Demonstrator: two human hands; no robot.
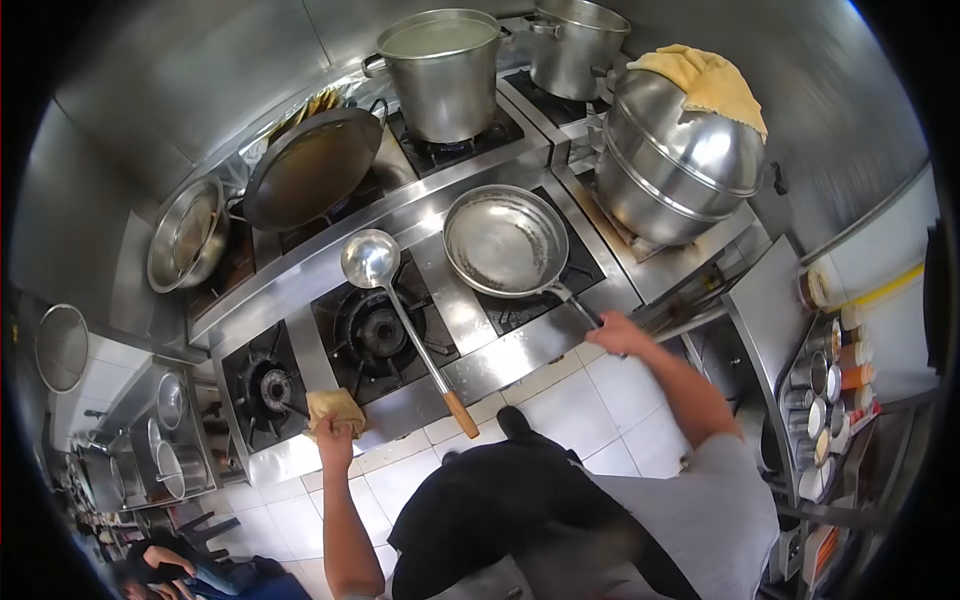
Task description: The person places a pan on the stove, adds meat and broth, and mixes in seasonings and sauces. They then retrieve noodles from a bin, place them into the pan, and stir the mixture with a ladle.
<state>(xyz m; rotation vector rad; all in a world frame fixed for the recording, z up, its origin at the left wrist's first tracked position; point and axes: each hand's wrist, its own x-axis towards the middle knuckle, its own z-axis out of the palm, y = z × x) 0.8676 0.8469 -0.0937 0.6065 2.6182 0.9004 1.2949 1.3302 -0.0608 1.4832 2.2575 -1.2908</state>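
My right hand (618,335) is wrapped round the handle of a metal frying pan (505,243), which sits over the right front burner. The pan's inside looks bare, with some residue on its wall. At the left, my left hand (336,432) grips a folded yellowish cloth (334,412) at the stove's front edge, beside the left front burner (273,386). Between my hands lies a large ladle (372,260) with a wooden handle end, its bowl near the back of the middle burner (382,333) and its handle reaching past the front edge.
Behind stand a big stockpot (442,85) of liquid, a second pot (572,55), a dark wok (315,170) and a metal bowl (190,238). A domed steamer (675,150) with a cloth on top is at right. Seasoning containers (825,390) line the right shelf. Another person (190,570) is at lower left.
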